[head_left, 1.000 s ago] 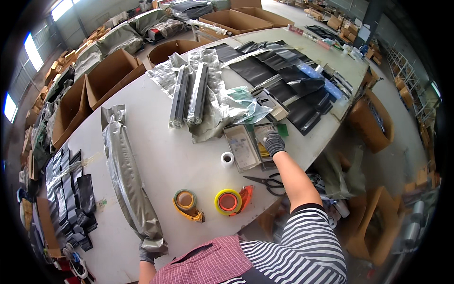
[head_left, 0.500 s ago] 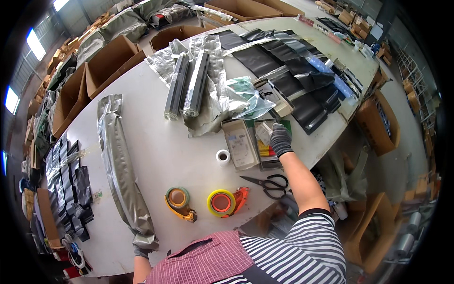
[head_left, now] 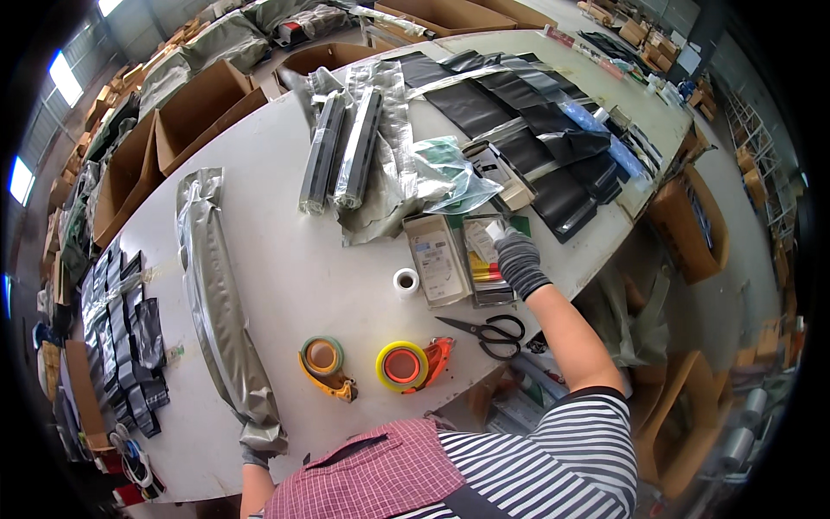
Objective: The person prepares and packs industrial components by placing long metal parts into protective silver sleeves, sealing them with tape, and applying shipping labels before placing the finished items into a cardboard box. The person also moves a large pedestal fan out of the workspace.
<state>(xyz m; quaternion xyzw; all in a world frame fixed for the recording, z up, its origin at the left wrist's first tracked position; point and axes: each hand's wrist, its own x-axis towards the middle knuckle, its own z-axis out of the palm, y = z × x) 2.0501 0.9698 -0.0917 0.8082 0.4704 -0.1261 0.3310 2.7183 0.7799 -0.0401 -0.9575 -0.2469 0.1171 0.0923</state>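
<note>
Grey package (head_left: 218, 303) slants lengthwise away leftward, left hand (head_left: 257, 456) touching its near end, grip hidden, right hand (head_left: 520, 262) pinching a white piece (head_left: 495, 230).

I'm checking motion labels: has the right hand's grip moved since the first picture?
Yes: judged against the black scissors, the right hand's grip has shifted to the right.

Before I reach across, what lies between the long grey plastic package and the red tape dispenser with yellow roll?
In the head view, a curved yellow tape dispenser lies between the package and red dispenser.
</note>
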